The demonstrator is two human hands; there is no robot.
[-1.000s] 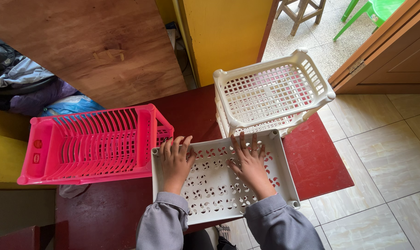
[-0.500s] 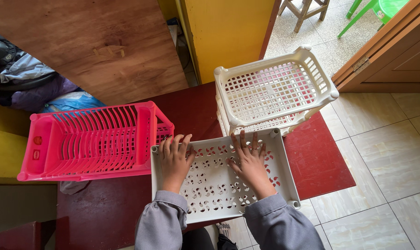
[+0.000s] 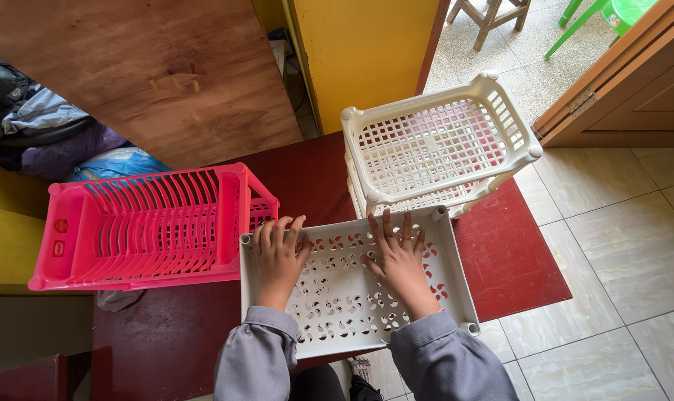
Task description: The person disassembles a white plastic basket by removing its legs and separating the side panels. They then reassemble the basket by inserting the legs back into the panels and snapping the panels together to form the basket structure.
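I'm pressing my left hand (image 3: 279, 256) and right hand (image 3: 401, 258) flat, fingers spread, grasping nothing, steadying the grey perforated tray (image 3: 456, 289) at lower centre, between pink rack (image 3: 144, 226) and white basket (image 3: 433, 145).

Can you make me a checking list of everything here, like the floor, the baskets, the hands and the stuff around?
Surface: dark red floor beside pale tiles.
Job's things: grey-white tray with cut-out holes, lying flat.
Clutter: pink rack to the left of the tray; white lattice basket stack behind the tray.
Grippers: left hand and right hand both pressed flat, fingers spread, inside the tray.
Cables: nothing seen.
Surroundings: wooden board, yellow wall, pile of bags and cloth, wooden stool, green chair, wooden door.
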